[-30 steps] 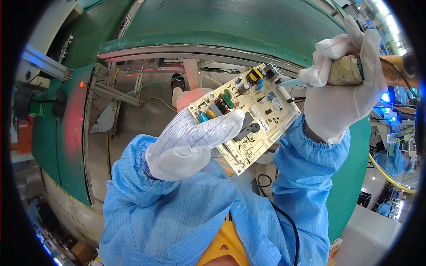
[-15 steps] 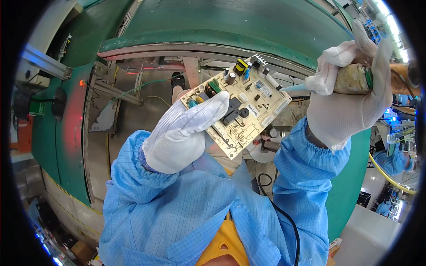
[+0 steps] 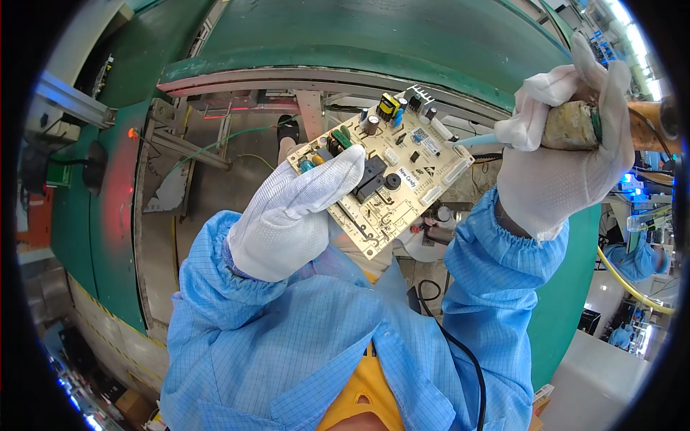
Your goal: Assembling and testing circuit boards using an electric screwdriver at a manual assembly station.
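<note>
My white-gloved left hand (image 3: 287, 215) grips a cream circuit board (image 3: 406, 208) by its left side, thumb lying over the top face. The board is tilted and carries black relays, a yellow-and-black transformer (image 3: 388, 108), capacitors, a green coil and white connectors. In my raised right hand (image 3: 553, 172), also gloved, is a cylindrical wrapped tool (image 3: 571, 127) with a pale blue tapered tip (image 3: 483, 139). The tip points left, close to the board's right corner; whether it touches I cannot tell. Fingers and thumb close round the tool's worn, stained body.
A green-topped bench (image 3: 374, 36) with a metal frame spans the far side. Another green surface (image 3: 118, 215) stands on the left. A black cable (image 3: 471, 352) runs down my blue smock. To the right are a yellow hose (image 3: 632, 287) and a person in blue (image 3: 636, 260).
The board and my left hand have shifted slightly left. My right hand and the tool have hardly moved.
</note>
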Demonstrator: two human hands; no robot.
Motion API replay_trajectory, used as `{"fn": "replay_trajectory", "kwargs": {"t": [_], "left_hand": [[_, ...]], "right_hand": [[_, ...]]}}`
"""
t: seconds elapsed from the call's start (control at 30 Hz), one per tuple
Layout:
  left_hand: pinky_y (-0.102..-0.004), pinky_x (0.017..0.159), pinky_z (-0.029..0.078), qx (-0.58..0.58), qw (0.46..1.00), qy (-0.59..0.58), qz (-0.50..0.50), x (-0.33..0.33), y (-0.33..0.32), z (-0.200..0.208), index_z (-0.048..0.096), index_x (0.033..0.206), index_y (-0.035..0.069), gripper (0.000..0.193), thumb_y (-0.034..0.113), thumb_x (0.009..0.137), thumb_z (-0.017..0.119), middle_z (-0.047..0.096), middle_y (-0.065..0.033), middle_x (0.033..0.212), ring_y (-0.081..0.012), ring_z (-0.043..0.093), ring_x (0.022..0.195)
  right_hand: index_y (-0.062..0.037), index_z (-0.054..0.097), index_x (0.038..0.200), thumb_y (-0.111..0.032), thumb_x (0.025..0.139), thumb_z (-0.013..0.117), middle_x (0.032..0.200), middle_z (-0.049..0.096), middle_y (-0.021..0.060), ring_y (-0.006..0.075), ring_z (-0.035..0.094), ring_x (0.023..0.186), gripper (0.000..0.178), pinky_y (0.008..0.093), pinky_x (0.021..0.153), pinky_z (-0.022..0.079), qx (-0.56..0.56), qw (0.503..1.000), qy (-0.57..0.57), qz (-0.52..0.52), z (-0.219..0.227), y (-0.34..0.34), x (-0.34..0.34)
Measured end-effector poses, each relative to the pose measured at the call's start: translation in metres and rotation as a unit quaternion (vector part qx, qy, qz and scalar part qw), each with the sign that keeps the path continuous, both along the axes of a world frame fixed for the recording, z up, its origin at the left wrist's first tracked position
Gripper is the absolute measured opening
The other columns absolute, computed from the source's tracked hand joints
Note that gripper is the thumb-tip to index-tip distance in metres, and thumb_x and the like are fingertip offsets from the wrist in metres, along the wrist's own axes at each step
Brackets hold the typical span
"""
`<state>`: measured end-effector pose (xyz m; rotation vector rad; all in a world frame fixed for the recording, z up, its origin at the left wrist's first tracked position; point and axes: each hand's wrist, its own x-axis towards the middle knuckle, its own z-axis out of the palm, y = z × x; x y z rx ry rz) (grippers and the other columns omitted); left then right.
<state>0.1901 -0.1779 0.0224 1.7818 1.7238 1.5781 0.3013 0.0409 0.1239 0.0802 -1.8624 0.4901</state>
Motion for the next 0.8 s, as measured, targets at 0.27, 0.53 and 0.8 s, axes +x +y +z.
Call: {"fn": "replay_trajectory", "kwargs": {"t": [0.27,0.53,0.8], "left_hand": [[-0.0345,0.095,0.05,-0.007,0.997,0.065,0.038,0.001,-0.003,0.0,0.049,0.129,0.001,0.063,0.006,0.074,0.078,0.063,-0.0153,0.12,-0.0258,0.065,0.105],[-0.0277,0.101,0.044,0.0,0.995,0.071,0.072,-0.015,-0.003,-0.003,0.053,0.129,-0.003,0.035,0.002,0.094,0.054,0.062,-0.0137,0.123,-0.0194,0.06,0.112],[-0.0293,0.095,0.05,0.02,0.852,-0.52,0.057,-0.12,-0.002,0.049,0.052,0.126,-0.005,0.041,0.011,0.089,0.062,0.064,-0.0114,0.114,-0.0174,0.062,0.107]], "right_hand": [[-0.0024,0.057,0.123,-0.018,0.089,0.064,0.082,0.063,0.01,0.0159,0.057,0.057,0.038,0.0252,0.046,0.049,-0.024,0.982,-0.045,0.181,0.009,0.025,-0.001],[0.0008,0.044,0.131,-0.04,0.082,0.07,0.105,0.045,0.0032,0.0159,0.045,0.094,0.069,0.0339,0.081,0.041,-0.503,0.651,-0.026,0.569,0.009,0.024,0.027],[0.0008,0.055,0.12,-0.047,0.091,0.057,0.09,0.052,0.0046,0.014,0.048,0.076,0.055,0.0289,0.066,0.042,-0.588,0.757,-0.135,0.249,0.009,0.068,0.036]]}}
